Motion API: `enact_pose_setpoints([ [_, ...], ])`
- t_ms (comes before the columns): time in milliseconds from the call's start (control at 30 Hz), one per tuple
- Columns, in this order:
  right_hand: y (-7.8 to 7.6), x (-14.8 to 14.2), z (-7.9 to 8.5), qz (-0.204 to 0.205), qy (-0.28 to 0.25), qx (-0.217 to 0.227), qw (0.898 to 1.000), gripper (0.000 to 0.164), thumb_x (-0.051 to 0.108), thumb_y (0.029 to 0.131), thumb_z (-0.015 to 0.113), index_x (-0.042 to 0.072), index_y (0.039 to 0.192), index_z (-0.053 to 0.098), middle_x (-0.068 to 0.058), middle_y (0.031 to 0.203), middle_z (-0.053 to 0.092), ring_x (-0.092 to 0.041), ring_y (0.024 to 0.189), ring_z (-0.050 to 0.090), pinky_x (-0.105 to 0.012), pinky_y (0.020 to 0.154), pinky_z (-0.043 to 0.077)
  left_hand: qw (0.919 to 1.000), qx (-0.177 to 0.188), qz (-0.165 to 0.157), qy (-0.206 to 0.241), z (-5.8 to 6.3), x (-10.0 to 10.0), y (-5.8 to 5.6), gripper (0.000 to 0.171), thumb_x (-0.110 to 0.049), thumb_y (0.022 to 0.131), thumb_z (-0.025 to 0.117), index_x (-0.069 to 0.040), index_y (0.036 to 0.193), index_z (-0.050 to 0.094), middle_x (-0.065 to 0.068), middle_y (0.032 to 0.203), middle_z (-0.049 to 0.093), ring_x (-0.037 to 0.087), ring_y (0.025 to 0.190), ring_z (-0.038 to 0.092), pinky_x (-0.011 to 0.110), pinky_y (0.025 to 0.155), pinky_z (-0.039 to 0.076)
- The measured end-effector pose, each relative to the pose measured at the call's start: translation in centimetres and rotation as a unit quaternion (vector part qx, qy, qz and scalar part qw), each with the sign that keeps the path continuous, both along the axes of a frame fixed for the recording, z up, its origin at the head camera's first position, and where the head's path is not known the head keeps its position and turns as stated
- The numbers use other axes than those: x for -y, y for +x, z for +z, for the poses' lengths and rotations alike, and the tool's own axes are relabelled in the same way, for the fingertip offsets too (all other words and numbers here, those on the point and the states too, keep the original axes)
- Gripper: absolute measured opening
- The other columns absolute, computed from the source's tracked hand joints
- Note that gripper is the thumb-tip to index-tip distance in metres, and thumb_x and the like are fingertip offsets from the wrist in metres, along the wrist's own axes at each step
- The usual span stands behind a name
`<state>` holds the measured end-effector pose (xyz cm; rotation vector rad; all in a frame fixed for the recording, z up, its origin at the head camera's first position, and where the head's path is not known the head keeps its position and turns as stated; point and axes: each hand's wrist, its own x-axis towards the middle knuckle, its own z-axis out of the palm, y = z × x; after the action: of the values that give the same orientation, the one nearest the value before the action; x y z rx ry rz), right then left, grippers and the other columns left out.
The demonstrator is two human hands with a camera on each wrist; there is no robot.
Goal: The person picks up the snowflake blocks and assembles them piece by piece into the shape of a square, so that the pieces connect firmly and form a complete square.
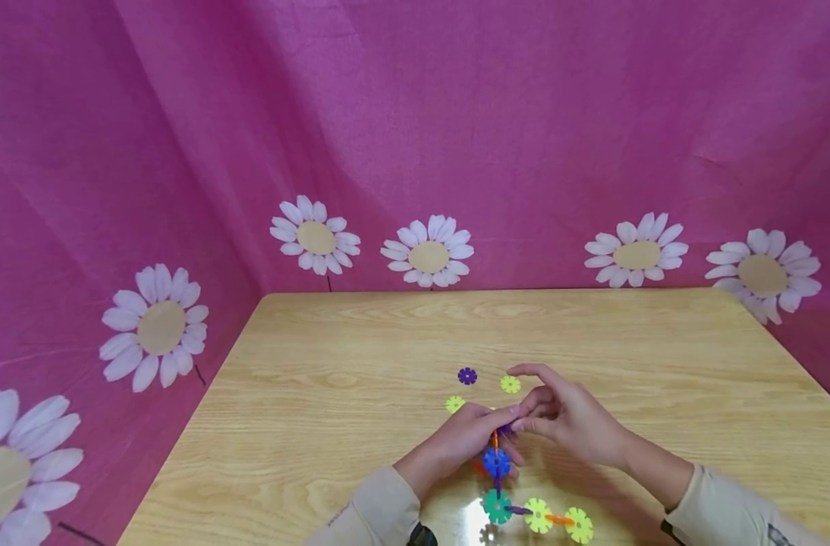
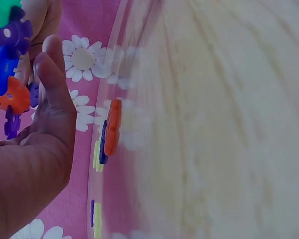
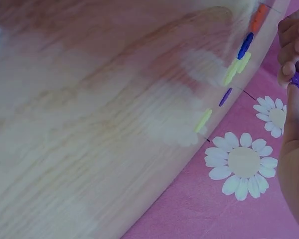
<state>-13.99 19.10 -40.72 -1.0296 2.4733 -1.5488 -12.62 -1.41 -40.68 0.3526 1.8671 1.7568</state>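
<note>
A chain of slotted plastic snowflake discs hangs below both hands, joined edge to edge. In the head view it runs from a blue disc [image 1: 497, 462] to a green disc [image 1: 497, 506], then rightward to two yellow-green ones, the last a yellow-green disc [image 1: 579, 525]. My left hand [image 1: 464, 438] holds the chain's upper end, thumb on top and fingers beneath. From the right, my right hand [image 1: 579, 421] pinches a purple disc [image 1: 504, 429] at that end between thumb and fingers. The left wrist view shows an orange disc [image 2: 17, 95] of the chain above the left palm.
On the wooden table [image 1: 319, 394], beyond the hands, lie a loose purple disc [image 1: 466, 376] and yellow discs [image 1: 510, 384]. Low in the left wrist view are another orange disc [image 2: 113, 127] and a dark blue disc [image 2: 103, 143]. A pink flowered cloth [image 1: 497, 136] hangs behind.
</note>
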Motion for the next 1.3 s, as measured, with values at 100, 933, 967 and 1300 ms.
enact_pose_setpoints([
  [100, -0.2, 0.1, 0.3, 0.008, 0.0, 0.003, 1.0, 0.062, -0.001, 0.087, 0.073, 0.007, 0.141, 0.044, -0.006, 0.089, 0.072, -0.014, 0.084, 0.073, -0.029, 0.075, 0.061, 0.9993, 0.024, 0.027, 0.004, -2.7, -0.9, -1.2, 0.054, -0.039, 0.103, 0.052, 0.013, 0.093, 0.067, 0.026, 0.075, 0.072, 0.035, 0.062, 0.072, 0.041, 0.076, 0.061],
  [933, -3.9, -0.6, -0.8, -0.096, 0.237, 0.019, 0.966, 0.032, 0.014, 0.091, 0.072, -0.003, 0.118, 0.068, 0.001, 0.082, 0.065, -0.007, 0.066, 0.053, -0.021, 0.055, 0.047, 0.9978, 0.065, 0.009, 0.005, -3.0, 0.9, -1.9, 0.052, -0.052, 0.098, 0.054, -0.004, 0.084, 0.066, 0.013, 0.076, 0.074, 0.023, 0.063, 0.074, 0.037, 0.072, 0.063],
  [967, -4.0, -0.5, -0.9, -0.099, 0.244, 0.019, 0.964, 0.032, 0.014, 0.091, 0.072, -0.003, 0.118, 0.068, 0.001, 0.082, 0.064, -0.008, 0.066, 0.053, -0.021, 0.055, 0.047, 0.9978, 0.066, 0.008, 0.004, -3.0, 1.0, -1.9, 0.052, -0.053, 0.098, 0.053, -0.004, 0.084, 0.066, 0.013, 0.076, 0.075, 0.023, 0.064, 0.074, 0.037, 0.072, 0.063],
  [1300, -5.1, 0.2, -1.3, -0.106, 0.293, -0.036, 0.949, 0.034, 0.017, 0.087, 0.076, -0.004, 0.114, 0.069, 0.004, 0.075, 0.06, -0.006, 0.064, 0.048, -0.022, 0.056, 0.041, 0.9974, 0.072, 0.009, -0.002, -3.0, 1.2, -1.9, 0.052, -0.053, 0.099, 0.051, -0.005, 0.086, 0.066, 0.017, 0.08, 0.075, 0.025, 0.065, 0.075, 0.037, 0.07, 0.062],
])
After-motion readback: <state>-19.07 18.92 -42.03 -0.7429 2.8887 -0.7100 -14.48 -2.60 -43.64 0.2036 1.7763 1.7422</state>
